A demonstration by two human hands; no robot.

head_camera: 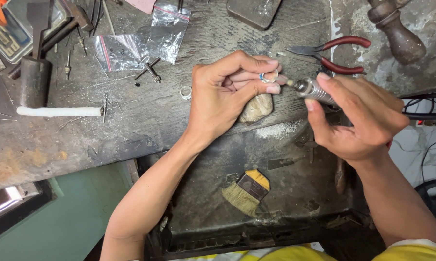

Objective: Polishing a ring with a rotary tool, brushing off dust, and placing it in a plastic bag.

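Left hand: we are pinching a small ring point(268, 77) in our left hand point(227, 94), grip clamped on it between thumb and fingertips, above the worn peg point(256, 107) at the tabletop point(131, 130) edge.
Right hand: our right hand point(363, 113) is wrapping its grip around a metal rotary handpiece point(312, 90), held like a pen.
Key relation: the ring is lying just left of the handpiece tip; the tool's long axis is running from lower right up to the left, straight at the ring, tip nearly touching it.
Nearer hand: the left is already holding the ring; the right is coming at it from the side.
Edges and room: red-handled pliers point(331, 54) are lying close behind the tool; a loose ring point(185, 93) is sitting left of our wrist; a brush point(247, 191) is resting in the tray below, well apart.
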